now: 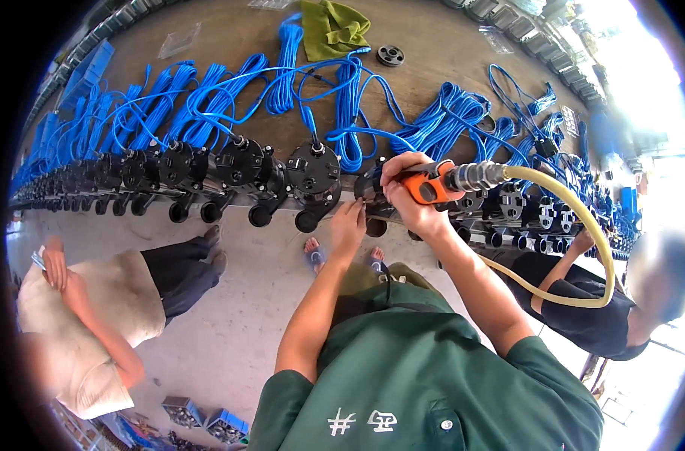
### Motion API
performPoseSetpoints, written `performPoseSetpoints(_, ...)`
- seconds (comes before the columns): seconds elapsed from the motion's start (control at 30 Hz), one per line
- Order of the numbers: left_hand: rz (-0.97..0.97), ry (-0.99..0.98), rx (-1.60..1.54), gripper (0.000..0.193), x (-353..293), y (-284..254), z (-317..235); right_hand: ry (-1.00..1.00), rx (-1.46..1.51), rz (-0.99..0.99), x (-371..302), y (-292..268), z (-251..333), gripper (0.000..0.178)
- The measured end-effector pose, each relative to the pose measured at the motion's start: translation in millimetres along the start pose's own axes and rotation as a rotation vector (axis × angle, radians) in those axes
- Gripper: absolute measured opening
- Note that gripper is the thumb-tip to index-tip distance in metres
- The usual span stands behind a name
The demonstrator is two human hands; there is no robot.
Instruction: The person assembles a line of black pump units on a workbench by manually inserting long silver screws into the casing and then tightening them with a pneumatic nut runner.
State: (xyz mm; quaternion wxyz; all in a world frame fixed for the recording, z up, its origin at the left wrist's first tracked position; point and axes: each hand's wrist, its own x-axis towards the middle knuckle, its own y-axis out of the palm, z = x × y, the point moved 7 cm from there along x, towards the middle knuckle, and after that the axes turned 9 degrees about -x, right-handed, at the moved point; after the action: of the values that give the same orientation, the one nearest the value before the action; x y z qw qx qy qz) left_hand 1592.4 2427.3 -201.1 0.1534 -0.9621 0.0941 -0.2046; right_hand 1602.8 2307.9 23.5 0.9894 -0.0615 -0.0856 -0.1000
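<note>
My right hand (411,197) is wrapped round an orange air tool (426,187) and holds it over a black cylindrical housing (367,188) at the table's front edge. A metal coupling (476,177) joins the tool to a yellow air hose (599,225), which loops down on the right. The tool's tip is hidden behind my fingers. My left hand (347,228) has its fingers pinched together at the near side of the same housing; anything between them is too small to make out. Just left stands another black housing (314,169) with a round cap and a blue cable.
Several similar black housings (241,162) line the front edge both ways. Behind them lie bundled blue cables (347,105), a green cloth (333,28) and a black round disc (390,55). One person (94,308) stands at left, another (583,301) at right. Blue crates (226,425) sit on the floor.
</note>
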Motion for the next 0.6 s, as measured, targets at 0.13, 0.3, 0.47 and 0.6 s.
performPoseSetpoints(0.13, 0.051, 0.000, -0.022, 0.020, 3, -5, -5, -0.008, -0.030, -0.049, 5, 2, 4, 0.016)
performPoseSetpoints(0.3, 0.066, 0.021, -0.094, 0.020, 3, -6, -2, -0.020, -0.013, -0.095, 8, -1, 4, 0.013)
performPoseSetpoints(0.47, 0.099, 0.015, -0.012, 0.019, 1, -5, -4, -0.058, -0.026, -0.053, 9, 4, 14, 0.012)
performPoseSetpoints(0.6, 0.081, 0.030, 0.023, 0.019, -1, -2, -6, -0.050, -0.116, -0.017, 13, 1, 16, 0.009)
